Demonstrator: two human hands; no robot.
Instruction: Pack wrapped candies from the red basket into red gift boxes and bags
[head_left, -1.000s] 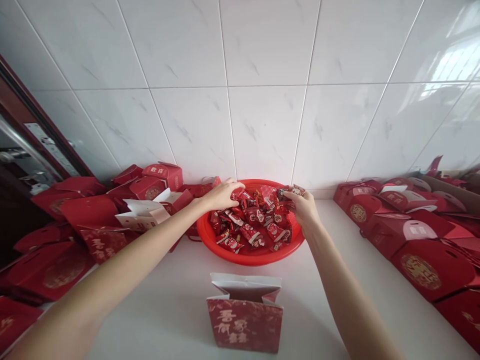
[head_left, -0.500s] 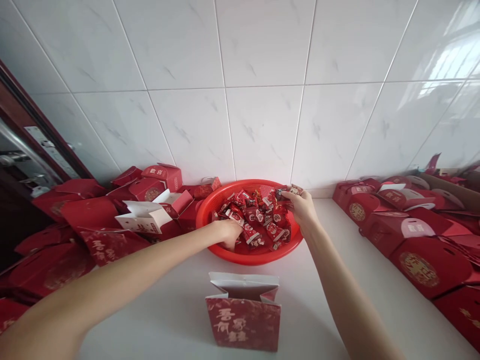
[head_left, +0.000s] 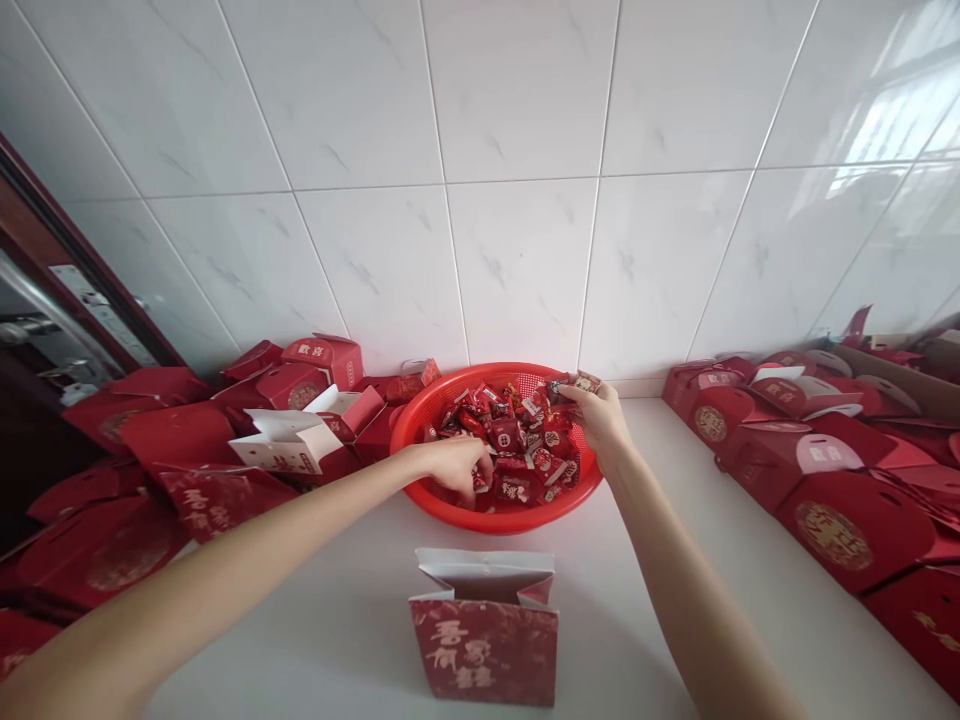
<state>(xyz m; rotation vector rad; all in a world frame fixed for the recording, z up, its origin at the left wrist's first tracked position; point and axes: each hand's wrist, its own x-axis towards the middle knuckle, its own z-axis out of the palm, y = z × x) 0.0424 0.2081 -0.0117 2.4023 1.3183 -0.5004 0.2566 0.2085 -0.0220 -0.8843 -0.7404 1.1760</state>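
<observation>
Wrapped red candies (head_left: pixel 517 435) fill a red plastic basket (head_left: pixel 495 520) against the tiled wall. My left hand (head_left: pixel 463 467) is inside the basket at its left front, fingers curled around a candy among the others. Over the basket's right rim, my right hand (head_left: pixel 596 408) pinches small wrapped candies (head_left: pixel 574 385) between thumb and fingers. In front of the basket a dark red paper bag (head_left: pixel 486 650) stands upright with its white-lined top open; neither hand touches it.
Red gift boxes (head_left: pixel 322 362) and a white-lined open box (head_left: pixel 281 440) are piled on the left. More red boxes (head_left: pixel 832 530) line the right side, with a cardboard box (head_left: pixel 900 375) behind. A door frame (head_left: pixel 75 260) stands far left.
My left hand has lifted slightly among the candies, and its curled fingers now show more clearly. My right hand stays near the right rim with its candies. The view has shifted slightly.
</observation>
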